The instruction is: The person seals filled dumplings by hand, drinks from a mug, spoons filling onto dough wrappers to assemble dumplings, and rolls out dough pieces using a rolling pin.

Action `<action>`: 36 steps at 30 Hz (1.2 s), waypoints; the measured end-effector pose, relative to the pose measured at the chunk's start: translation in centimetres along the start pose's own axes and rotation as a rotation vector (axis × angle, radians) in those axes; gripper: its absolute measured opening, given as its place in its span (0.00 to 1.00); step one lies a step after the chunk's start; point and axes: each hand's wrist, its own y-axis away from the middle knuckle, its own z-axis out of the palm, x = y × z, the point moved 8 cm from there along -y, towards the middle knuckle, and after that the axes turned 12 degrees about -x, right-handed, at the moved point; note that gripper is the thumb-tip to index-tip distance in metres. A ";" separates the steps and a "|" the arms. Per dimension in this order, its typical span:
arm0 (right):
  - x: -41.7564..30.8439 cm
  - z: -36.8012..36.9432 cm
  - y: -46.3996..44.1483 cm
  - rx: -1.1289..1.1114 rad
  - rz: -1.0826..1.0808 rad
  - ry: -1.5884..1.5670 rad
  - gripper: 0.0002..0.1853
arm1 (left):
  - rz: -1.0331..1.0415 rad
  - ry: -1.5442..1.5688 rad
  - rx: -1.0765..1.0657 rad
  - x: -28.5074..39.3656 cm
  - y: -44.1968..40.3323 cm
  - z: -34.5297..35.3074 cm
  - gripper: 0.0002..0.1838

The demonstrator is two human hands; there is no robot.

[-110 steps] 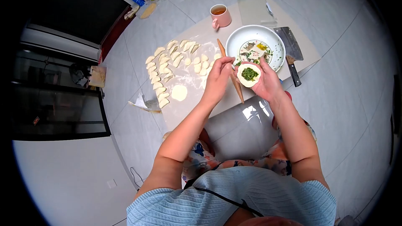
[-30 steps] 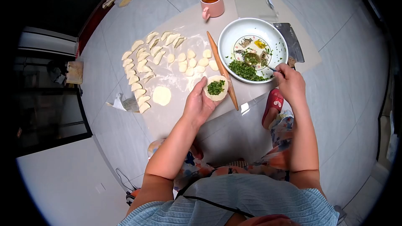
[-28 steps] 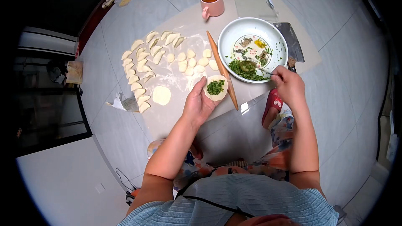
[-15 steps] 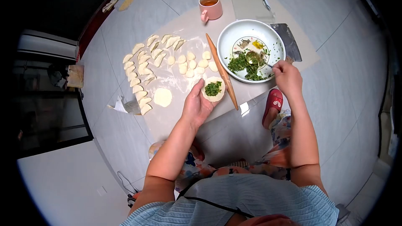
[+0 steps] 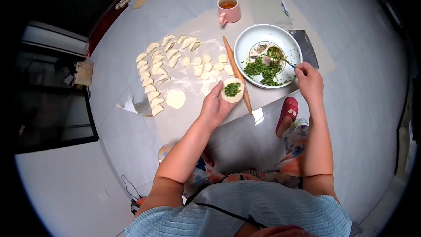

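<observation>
My left hand (image 5: 215,106) holds a round dough wrapper (image 5: 227,98) with chopped green filling on it, just beside the rolling pin (image 5: 246,93). In my right hand (image 5: 310,82) is the handle of a spoon (image 5: 287,62), whose bowl carries green filling over the white bowl (image 5: 293,51). Loose green filling (image 5: 268,77) lies in the near part of that bowl. A flat dough round (image 5: 176,98) rests on the floured mat at the left. Several small dough pieces (image 5: 208,66) sit left of the rolling pin.
Several folded dumplings (image 5: 148,81) line the mat's left side. A pink mug (image 5: 229,11) of brown liquid stands at the back. Beyond the bowl lies a clear lid-like panel (image 5: 268,10), and a cleaver (image 5: 305,47) is right of the bowl. A red slipper (image 5: 288,112) is below.
Earlier, both hands were together around the filled wrapper. Since then my right hand has taken the spoon and stirred the filling, spreading it within the bowl; the spoon now holds some above it.
</observation>
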 end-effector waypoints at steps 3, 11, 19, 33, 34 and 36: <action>0.4 1.2 -0.8 -0.097 -0.124 -0.312 0.11 | -0.055 0.062 0.053 -2.0 -1.2 -0.4 0.24; 0.4 -0.1 0.4 -0.079 -0.120 -0.633 0.12 | -0.033 0.114 -0.086 -3.2 -5.8 3.2 0.24; -0.7 -1.1 1.0 0.002 -0.305 -0.317 0.08 | 0.073 0.131 -0.103 -1.3 -9.2 5.0 0.26; -2.7 -1.7 2.5 0.073 -0.340 -0.096 0.08 | 0.069 0.127 -0.088 -2.0 -9.5 6.5 0.26; -2.7 -1.8 2.5 0.085 -0.337 -0.072 0.08 | 0.075 0.147 -0.085 -2.0 -9.5 6.4 0.26; -2.8 -1.9 2.6 0.088 -0.321 -0.060 0.07 | 0.095 0.146 -0.083 -1.9 -9.8 6.0 0.26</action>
